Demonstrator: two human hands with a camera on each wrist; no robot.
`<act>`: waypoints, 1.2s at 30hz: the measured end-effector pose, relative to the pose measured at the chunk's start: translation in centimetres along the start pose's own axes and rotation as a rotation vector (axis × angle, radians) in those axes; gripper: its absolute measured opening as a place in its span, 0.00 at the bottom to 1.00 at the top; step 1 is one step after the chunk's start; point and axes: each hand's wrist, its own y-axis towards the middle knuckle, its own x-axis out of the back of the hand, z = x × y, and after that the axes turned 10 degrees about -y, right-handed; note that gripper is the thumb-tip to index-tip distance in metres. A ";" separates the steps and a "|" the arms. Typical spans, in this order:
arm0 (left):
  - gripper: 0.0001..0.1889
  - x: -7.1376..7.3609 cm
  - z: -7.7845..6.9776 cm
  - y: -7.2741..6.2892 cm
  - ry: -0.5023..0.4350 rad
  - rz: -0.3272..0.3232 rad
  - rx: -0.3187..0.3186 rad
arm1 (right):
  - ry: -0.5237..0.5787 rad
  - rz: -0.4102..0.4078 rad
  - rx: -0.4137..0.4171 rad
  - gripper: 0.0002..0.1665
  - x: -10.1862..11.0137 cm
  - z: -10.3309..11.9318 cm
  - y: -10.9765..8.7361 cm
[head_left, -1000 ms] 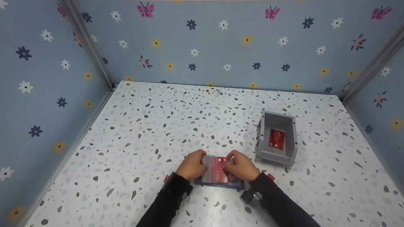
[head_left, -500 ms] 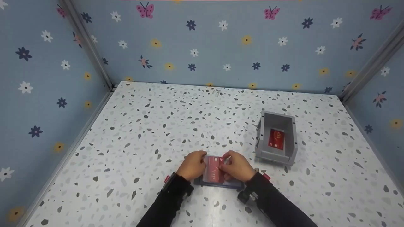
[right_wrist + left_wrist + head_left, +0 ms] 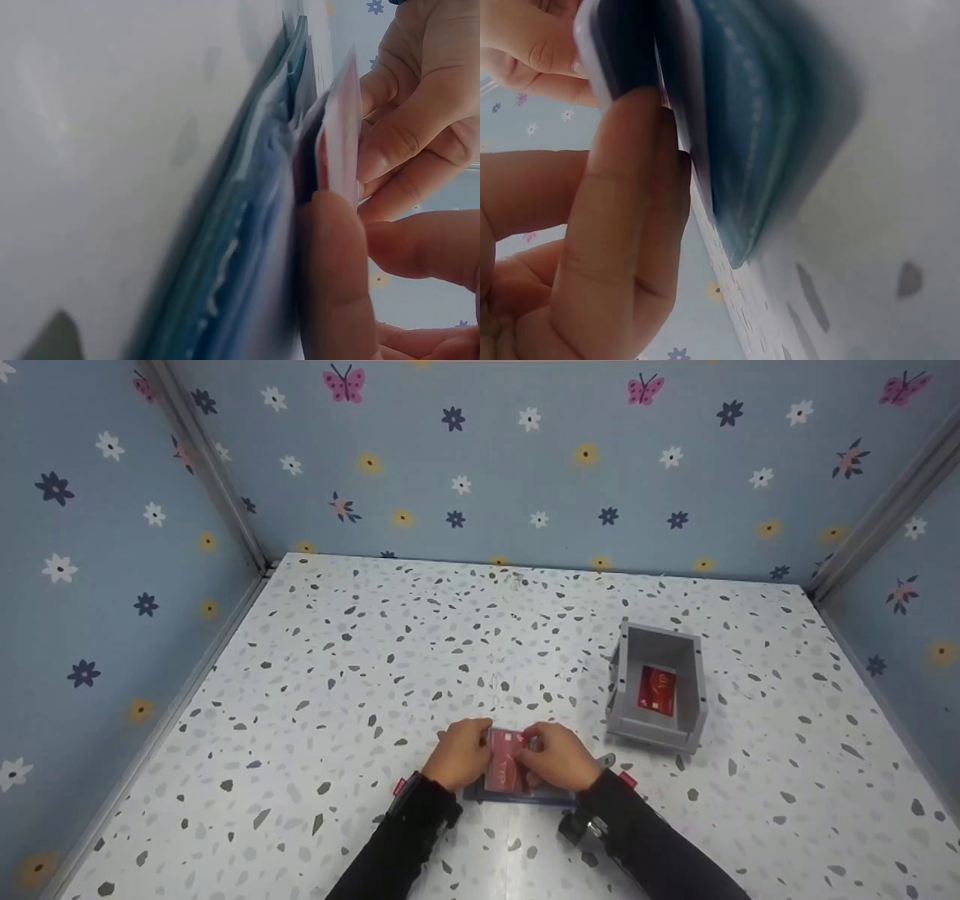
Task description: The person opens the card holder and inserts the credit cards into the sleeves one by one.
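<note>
A blue card holder [image 3: 525, 798] with clear plastic sleeves lies open on the table in front of me; its stitched cover [image 3: 739, 120] shows in the left wrist view. My left hand [image 3: 459, 754] pinches the left edge of a raised clear sleeve. A red VIP card [image 3: 501, 765] lies mostly behind that plastic, which makes it look pale. My right hand [image 3: 559, 756] pinches the card's right side between thumb and index finger, at the sleeve's opening. In the right wrist view, the card's red edge [image 3: 324, 161] shows inside the sleeve. The fingers hide part of both.
A grey plastic bin [image 3: 654, 731] stands to the right, beyond my right hand. Inside it lies another red VIP card [image 3: 657, 690]. Flower-patterned walls [image 3: 495, 472] border the speckled table [image 3: 360, 660] at the back and sides.
My right hand has moved left, and the red card has slid left with it, deeper into the clear sleeve. The left hand has barely moved, still holding the sleeve.
</note>
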 end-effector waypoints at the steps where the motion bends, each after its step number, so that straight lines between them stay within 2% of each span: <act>1: 0.24 0.0 0.0 0.0 0.000 -0.001 -0.007 | 0.002 0.003 -0.003 0.19 0.0 0.0 0.0; 7: 0.27 -0.3 0.0 -0.3 0.017 -0.011 -0.042 | 0.007 0.014 -0.010 0.20 0.3 -0.2 -0.1; 12: 0.27 -0.6 0.0 -0.5 0.072 -0.037 -0.089 | -0.046 -0.023 0.048 0.24 1.1 -0.2 -0.4; 15: 0.27 -0.8 -0.2 -0.6 0.121 -0.063 -0.111 | -0.081 -0.053 0.080 0.27 2.1 0.0 -0.5; 19: 0.26 -1.1 -0.2 -0.9 0.200 -0.094 -0.155 | -0.145 -0.094 0.102 0.25 3.8 0.5 -0.6; 23: 0.25 -1.3 -0.2 -1.1 0.252 -0.106 -0.201 | -0.188 -0.142 0.120 0.26 5.6 1.0 -0.6; 27: 0.26 -1.5 -0.5 -1.3 0.278 -0.081 -0.222 | -0.233 -0.170 0.131 0.32 7.4 1.1 -0.7; 31: 0.29 -1.6 -0.7 -1.5 0.308 -0.030 -0.245 | -0.326 -0.170 0.125 0.39 9.3 1.2 -0.9; 36: 0.33 -1.8 -1.0 -1.7 0.323 0.036 -0.220 | -0.432 -0.162 0.101 0.46 11.4 1.0 -0.8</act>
